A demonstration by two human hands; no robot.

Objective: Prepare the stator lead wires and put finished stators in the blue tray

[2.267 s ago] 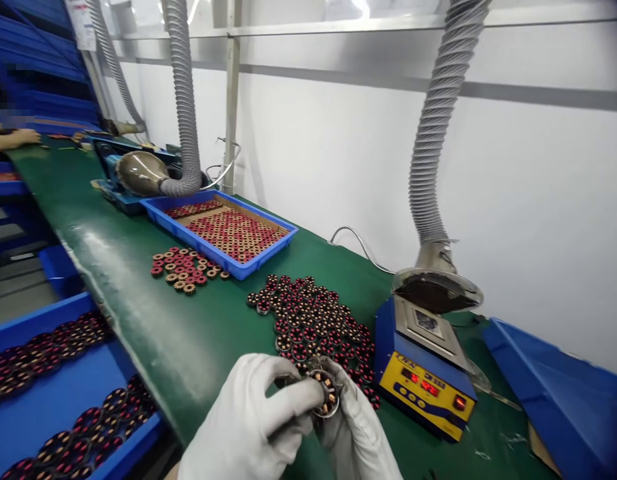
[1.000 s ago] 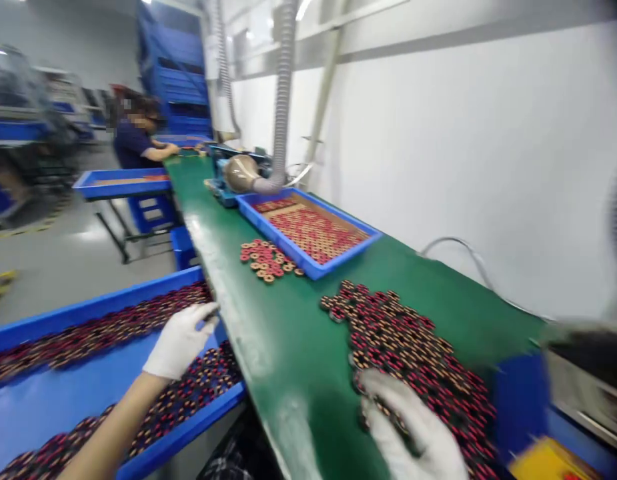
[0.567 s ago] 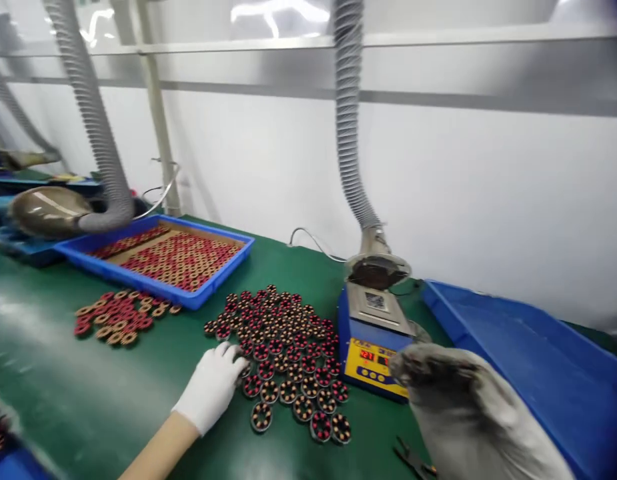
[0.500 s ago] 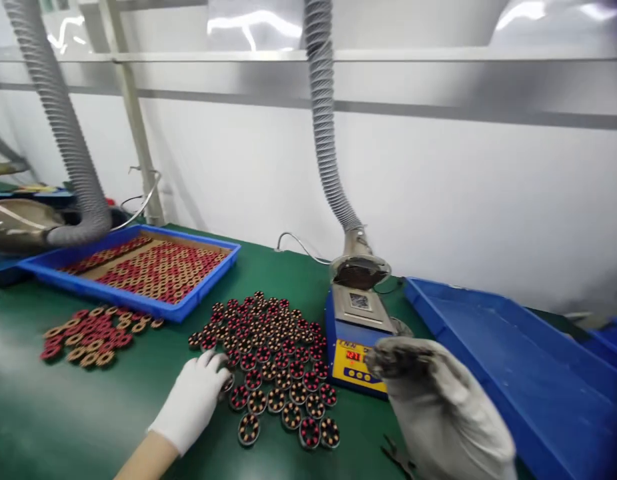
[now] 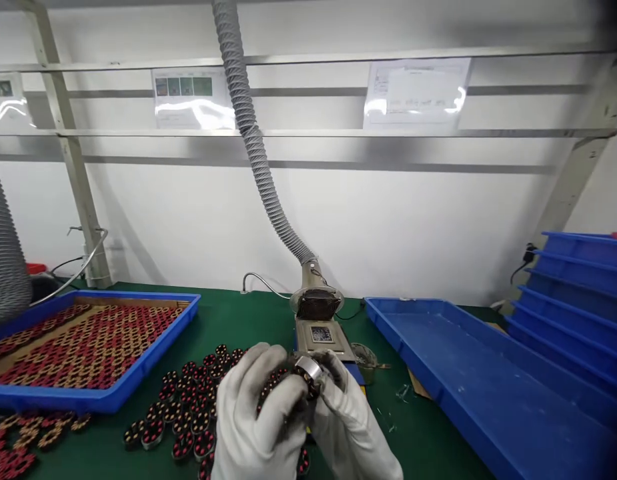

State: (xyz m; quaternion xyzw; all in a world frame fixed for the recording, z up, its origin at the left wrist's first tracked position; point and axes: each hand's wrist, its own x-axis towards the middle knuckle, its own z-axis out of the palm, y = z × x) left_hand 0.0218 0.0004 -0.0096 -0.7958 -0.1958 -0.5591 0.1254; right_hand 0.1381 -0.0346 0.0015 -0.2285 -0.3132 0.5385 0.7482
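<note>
My left hand point(image 5: 255, 413) and my right hand point(image 5: 355, 423), both in white gloves, meet at the lower middle of the view. Between their fingertips is a metal-rimmed ring part point(image 5: 309, 368), its shiny rim facing up; the fingers cover much of it. The right glove is stained dark at the fingertips. Left of my hands lies a heap of black rings with red or tan blocks point(image 5: 188, 400), partly behind the left hand. Just beyond the hands stands a blue benchtop machine with a metal top plate point(image 5: 333, 339); its front panel is mostly covered by my hands.
Over the machine hangs a fume hood point(image 5: 315, 301) on a grey hose point(image 5: 261, 153). A blue tray point(image 5: 108, 400) of red and tan rings is at left, more loose rings point(image 5: 25, 440) before it. A bare blue tray point(image 5: 468, 373) and stacked trays point(image 5: 578, 313) lie right.
The view has swung right and up. My left hand has left the ring heap and come to my right hand. Both now grip a metal-rimmed ring part.
</note>
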